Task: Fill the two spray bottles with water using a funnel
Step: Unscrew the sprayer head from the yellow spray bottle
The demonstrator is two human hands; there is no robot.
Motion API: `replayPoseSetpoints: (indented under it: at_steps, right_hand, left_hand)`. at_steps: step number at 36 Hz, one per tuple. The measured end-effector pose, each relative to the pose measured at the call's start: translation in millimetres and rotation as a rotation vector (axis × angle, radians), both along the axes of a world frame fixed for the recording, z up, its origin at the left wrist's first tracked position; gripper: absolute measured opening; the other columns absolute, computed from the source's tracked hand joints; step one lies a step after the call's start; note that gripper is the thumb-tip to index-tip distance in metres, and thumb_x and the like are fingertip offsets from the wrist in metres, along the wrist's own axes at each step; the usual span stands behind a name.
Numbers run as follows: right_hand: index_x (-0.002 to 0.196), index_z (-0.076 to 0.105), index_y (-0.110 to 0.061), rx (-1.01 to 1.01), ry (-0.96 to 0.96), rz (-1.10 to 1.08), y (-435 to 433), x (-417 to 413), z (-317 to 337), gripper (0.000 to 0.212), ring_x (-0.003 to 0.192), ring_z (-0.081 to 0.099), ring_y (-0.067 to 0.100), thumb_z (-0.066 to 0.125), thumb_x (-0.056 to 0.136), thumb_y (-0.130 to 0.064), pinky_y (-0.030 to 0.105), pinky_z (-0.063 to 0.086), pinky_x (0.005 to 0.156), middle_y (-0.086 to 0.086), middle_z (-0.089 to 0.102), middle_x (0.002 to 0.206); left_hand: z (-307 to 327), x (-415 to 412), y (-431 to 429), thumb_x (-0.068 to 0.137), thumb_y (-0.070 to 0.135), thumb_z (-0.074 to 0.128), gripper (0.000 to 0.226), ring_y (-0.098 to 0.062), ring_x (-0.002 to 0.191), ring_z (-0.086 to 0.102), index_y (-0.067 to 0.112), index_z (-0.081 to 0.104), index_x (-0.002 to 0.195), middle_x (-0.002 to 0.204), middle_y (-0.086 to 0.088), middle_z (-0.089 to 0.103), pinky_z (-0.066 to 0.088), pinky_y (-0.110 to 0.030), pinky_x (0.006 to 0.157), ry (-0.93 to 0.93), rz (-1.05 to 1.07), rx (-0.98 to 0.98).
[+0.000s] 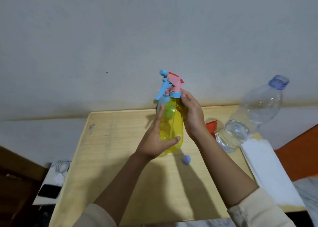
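Resting on a pale wooden table, a tall uncapped water bottle stands at right; mid-table the yellow spray bottle is upright, left hand clasping its belly, right hand curled round its neck, probably unscrewing the pink trigger head; next, twist it free while the left steadies

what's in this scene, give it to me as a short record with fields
held: yellow spray bottle, pink spray head on
left: left hand grips the bottle's lower body
right: right hand grips near its neck
behind: blue spray bottle, partly hidden
far right: clear water bottle, uncapped, partly full
on table: small blue cap
funnel: not clearly visible
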State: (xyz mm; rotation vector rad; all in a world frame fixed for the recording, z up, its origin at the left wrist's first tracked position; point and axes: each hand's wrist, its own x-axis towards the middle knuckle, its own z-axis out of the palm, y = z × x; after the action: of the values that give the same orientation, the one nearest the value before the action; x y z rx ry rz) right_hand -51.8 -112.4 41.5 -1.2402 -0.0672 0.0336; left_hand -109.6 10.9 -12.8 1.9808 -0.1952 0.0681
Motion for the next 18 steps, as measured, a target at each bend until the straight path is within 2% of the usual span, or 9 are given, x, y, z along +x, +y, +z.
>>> replayPoseSetpoints:
  at_steps: [2,4,6,8,10,12,14,16,18]
  right_hand:
    - [0.119,0.053,-0.014,-0.104,-0.016,-0.027,-1,-4,3,0.028,0.104,0.06,0.011,0.056,0.092,-0.021,0.024,0.048,0.089,0.005,0.059,0.117]
    - [0.114,0.05,-0.012,-0.125,-0.018,-0.105,0,-8,7,0.033,0.087,0.062,-0.003,0.067,0.086,-0.016,0.015,0.049,0.078,0.001,0.056,0.109]
    - [0.106,0.051,-0.008,-0.071,-0.008,-0.161,2,-11,10,0.035,0.073,0.063,-0.002,0.073,0.079,-0.013,0.016,0.051,0.072,0.004,0.059,0.099]
    - [0.098,0.057,-0.011,-0.036,0.009,-0.142,2,-12,10,0.028,0.082,0.065,0.012,0.075,0.078,-0.018,0.031,0.05,0.082,0.008,0.064,0.096]
    - [0.093,0.062,-0.019,-0.051,-0.014,-0.078,4,-15,10,0.018,0.089,0.061,0.02,0.067,0.079,-0.029,0.041,0.047,0.088,0.004,0.065,0.092]
    - [0.094,0.065,-0.02,-0.055,-0.042,-0.021,6,-18,9,0.019,0.089,0.057,0.021,0.062,0.081,-0.034,0.041,0.045,0.085,0.002,0.064,0.088]
    - [0.096,0.066,-0.016,-0.069,-0.073,-0.025,9,-22,10,0.027,0.088,0.058,0.021,0.064,0.08,-0.038,0.037,0.046,0.082,0.01,0.064,0.088]
    - [0.098,0.066,-0.01,-0.083,-0.08,-0.085,12,-25,11,0.031,0.09,0.062,0.017,0.069,0.081,-0.036,0.032,0.049,0.082,0.017,0.067,0.095]
    - [0.098,0.067,-0.006,-0.078,-0.069,-0.135,15,-26,13,0.027,0.085,0.062,0.014,0.068,0.085,-0.03,0.027,0.049,0.078,0.015,0.067,0.09]
  left_hand:
    - [1,-3,-3,0.069,0.049,0.072,0.103,0.009,0.136,0.028,0.061,-0.002,0.14,0.15,0.025,0.025,0.031,-0.02,0.108,-0.002,-0.002,-0.006]
    - [2,-5,-4,0.07,0.046,0.073,0.104,0.019,0.131,0.024,0.058,-0.002,0.141,0.145,0.036,0.021,0.029,-0.01,0.104,-0.008,0.001,0.004]
    - [3,-6,-5,0.072,0.043,0.074,0.104,0.026,0.126,0.024,0.059,-0.003,0.141,0.14,0.042,0.019,0.028,-0.005,0.099,-0.007,0.001,0.011]
    - [5,-8,-5,0.073,0.04,0.074,0.104,0.024,0.126,0.026,0.06,-0.002,0.14,0.14,0.041,0.02,0.031,-0.01,0.1,-0.006,0.016,-0.001]
    - [7,-10,-4,0.071,0.043,0.074,0.105,0.019,0.129,0.029,0.059,-0.001,0.141,0.14,0.041,0.022,0.033,-0.016,0.103,-0.005,0.035,-0.009]
    - [8,-11,-2,0.068,0.048,0.073,0.104,0.019,0.129,0.028,0.059,-0.001,0.141,0.138,0.044,0.02,0.032,-0.015,0.103,-0.009,0.035,0.001]
    - [9,-13,0,0.069,0.049,0.072,0.104,0.021,0.129,0.026,0.06,-0.002,0.14,0.139,0.043,0.02,0.031,-0.014,0.103,-0.001,0.03,0.006]
    - [8,-15,1,0.068,0.05,0.072,0.104,0.012,0.135,0.024,0.061,-0.002,0.14,0.147,0.034,0.02,0.03,-0.022,0.108,0.006,0.029,0.01]
    - [6,-17,2,0.068,0.051,0.072,0.104,0.006,0.139,0.023,0.06,-0.002,0.141,0.152,0.027,0.019,0.03,-0.028,0.112,0.01,0.019,0.009]
